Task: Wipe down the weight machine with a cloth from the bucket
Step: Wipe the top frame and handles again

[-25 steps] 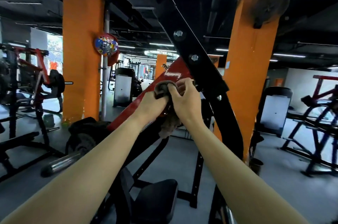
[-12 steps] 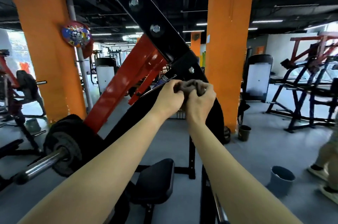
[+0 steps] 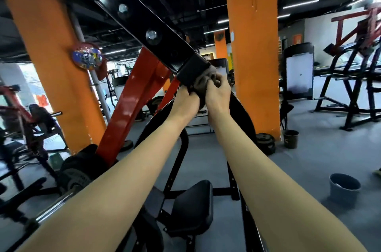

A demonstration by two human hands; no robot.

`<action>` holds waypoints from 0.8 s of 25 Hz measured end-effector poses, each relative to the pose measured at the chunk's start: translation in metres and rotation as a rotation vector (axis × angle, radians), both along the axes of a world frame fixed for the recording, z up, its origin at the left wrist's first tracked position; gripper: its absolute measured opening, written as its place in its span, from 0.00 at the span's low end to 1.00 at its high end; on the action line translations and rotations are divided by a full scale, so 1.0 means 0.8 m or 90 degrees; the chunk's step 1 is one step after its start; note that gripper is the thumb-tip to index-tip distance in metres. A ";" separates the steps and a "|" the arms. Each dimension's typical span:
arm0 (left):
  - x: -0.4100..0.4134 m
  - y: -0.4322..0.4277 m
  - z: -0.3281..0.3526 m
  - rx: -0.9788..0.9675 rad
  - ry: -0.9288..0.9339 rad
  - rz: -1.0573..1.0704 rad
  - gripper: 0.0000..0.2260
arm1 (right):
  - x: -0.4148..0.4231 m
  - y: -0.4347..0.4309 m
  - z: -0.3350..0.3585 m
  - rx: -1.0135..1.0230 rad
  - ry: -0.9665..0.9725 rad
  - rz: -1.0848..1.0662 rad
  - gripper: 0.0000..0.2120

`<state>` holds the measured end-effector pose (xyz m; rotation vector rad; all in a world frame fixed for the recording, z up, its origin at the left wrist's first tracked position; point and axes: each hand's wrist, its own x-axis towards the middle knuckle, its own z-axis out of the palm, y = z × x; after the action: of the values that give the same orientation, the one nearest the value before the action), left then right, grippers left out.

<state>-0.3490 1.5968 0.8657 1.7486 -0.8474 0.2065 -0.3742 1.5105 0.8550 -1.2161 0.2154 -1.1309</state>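
A weight machine with a black diagonal beam (image 3: 144,25) and a red arm (image 3: 132,99) rises in front of me. Both arms reach up to the joint where the black beam meets a black sleeve (image 3: 191,70). My left hand (image 3: 186,97) and my right hand (image 3: 218,93) together grip a bunched grey-brown cloth (image 3: 203,81), pressed against the beam just below that sleeve. A grey bucket (image 3: 344,188) stands on the floor at the lower right.
The machine's black seat (image 3: 191,208) is below my arms, and a loaded bar with plates (image 3: 76,171) juts out at the lower left. Orange pillars (image 3: 251,49) stand behind. A dark bucket (image 3: 290,138) sits by the right pillar. Other machines (image 3: 350,78) stand at right.
Both hands have carried the cloth from the red arm down to the black beam and now rub it further along at the sleeve. My view has swung left and down.
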 end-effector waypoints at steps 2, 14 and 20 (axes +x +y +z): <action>0.001 -0.004 0.002 -0.034 0.035 -0.018 0.14 | 0.000 0.005 0.006 0.006 -0.032 -0.016 0.09; 0.011 -0.015 -0.005 -0.067 -0.012 -0.044 0.10 | 0.007 0.002 0.004 -0.116 -0.050 -0.072 0.05; 0.020 -0.014 -0.011 0.021 -0.012 -0.028 0.19 | 0.008 -0.019 -0.024 -0.060 -0.007 -0.073 0.06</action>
<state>-0.3328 1.5854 0.8569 1.7593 -0.9066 0.1815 -0.3676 1.4955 0.8355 -1.2939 0.2290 -1.2589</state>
